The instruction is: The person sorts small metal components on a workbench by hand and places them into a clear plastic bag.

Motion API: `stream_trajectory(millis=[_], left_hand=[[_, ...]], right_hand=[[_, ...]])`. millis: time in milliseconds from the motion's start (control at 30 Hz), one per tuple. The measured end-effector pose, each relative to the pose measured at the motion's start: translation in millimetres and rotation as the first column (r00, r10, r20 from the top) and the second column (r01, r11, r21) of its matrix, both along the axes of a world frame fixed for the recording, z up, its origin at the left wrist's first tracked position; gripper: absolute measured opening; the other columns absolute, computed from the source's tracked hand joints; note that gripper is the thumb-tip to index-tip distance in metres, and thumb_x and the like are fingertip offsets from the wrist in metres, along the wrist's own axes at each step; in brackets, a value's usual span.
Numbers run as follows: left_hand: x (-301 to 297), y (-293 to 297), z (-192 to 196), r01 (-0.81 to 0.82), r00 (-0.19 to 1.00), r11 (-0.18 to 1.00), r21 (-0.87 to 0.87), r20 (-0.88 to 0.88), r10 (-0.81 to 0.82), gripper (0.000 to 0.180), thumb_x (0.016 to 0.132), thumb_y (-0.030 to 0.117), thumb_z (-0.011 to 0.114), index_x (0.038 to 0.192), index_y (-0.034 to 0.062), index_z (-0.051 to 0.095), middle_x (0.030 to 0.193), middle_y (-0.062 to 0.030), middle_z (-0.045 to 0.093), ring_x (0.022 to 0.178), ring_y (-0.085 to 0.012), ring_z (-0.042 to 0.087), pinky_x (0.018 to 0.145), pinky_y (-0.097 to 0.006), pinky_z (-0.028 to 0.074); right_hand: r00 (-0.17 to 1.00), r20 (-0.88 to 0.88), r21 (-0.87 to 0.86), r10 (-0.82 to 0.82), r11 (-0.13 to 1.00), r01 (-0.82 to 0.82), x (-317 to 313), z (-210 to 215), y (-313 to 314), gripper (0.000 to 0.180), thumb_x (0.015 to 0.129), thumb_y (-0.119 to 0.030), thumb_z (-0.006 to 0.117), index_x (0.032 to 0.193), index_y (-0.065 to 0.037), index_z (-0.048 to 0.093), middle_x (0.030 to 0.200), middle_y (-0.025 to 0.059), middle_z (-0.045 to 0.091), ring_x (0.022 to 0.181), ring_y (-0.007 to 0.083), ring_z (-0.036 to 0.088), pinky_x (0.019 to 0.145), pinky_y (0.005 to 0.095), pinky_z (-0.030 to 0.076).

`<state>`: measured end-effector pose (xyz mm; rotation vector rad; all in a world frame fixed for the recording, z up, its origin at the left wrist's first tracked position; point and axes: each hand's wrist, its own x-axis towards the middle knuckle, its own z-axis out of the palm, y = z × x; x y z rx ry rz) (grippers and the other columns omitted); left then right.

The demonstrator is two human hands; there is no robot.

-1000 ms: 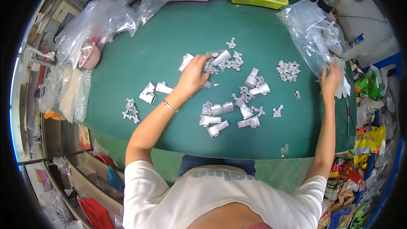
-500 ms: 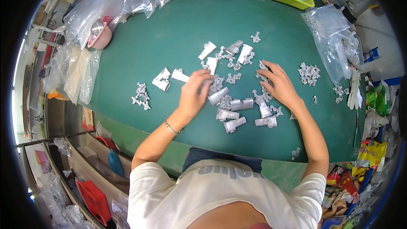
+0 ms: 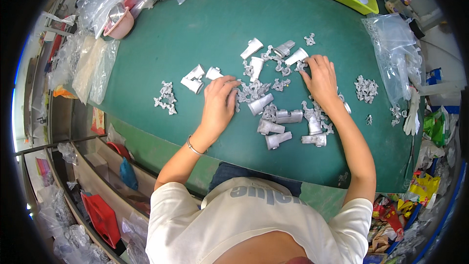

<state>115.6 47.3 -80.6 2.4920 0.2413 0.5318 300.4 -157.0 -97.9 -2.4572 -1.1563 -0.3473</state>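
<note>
Resting left hand [image 3: 218, 103]: fingers together, flat on small silvery cast-metal clips [image 3: 251, 89].
Right hand [image 3: 322, 79]: fingers spread over silvery metal tube fittings [image 3: 296, 56].
Surface: green table [image 3: 195, 29].

Silver cast metal fittings [image 3: 276, 116] and small clips [image 3: 253, 89] scattered mid-table, lying flat, some touching both hands

Bright, even overhead light — soft shadows, strong fisheye bending, edges perhaps slightly blurred.
</note>
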Motion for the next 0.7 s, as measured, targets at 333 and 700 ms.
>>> stream_trajectory(millis=[333,700], left_hand=[[15,-17,-1,0.212,0.976,0.977,0.018,-0.05,-0.211,0.033,0.075,0.004,0.061,0.107,0.0043,0.056,0.11,-0.0111,0.056,0.102,-0.0279,0.051,0.087,-0.037,0.038],[-16,-39,32,0.192,0.977,0.866,-0.461,0.171,-0.125,0.036,0.075,-0.004,0.061,0.11,0.0003,0.054,0.092,-0.01,0.06,0.087,-0.0216,0.058,0.08,-0.031,0.044]], right_hand=[[0.991,0.125,-0.02,0.056,0.998,-0.054,-6,-4,-8,0.016,0.074,-0.012,0.063,0.085,-0.001,0.059,0.083,0.008,0.056,0.083,0.0243,0.051,0.073,0.0357,0.039],[0.136,-0.887,0.457,0.441,0.8,0.388,-90,54,-14,0.021,0.091,-0.018,0.047,0.086,0.0,0.057,0.076,0.0045,0.06,0.067,0.0089,0.052,0.064,0.0226,0.041]])
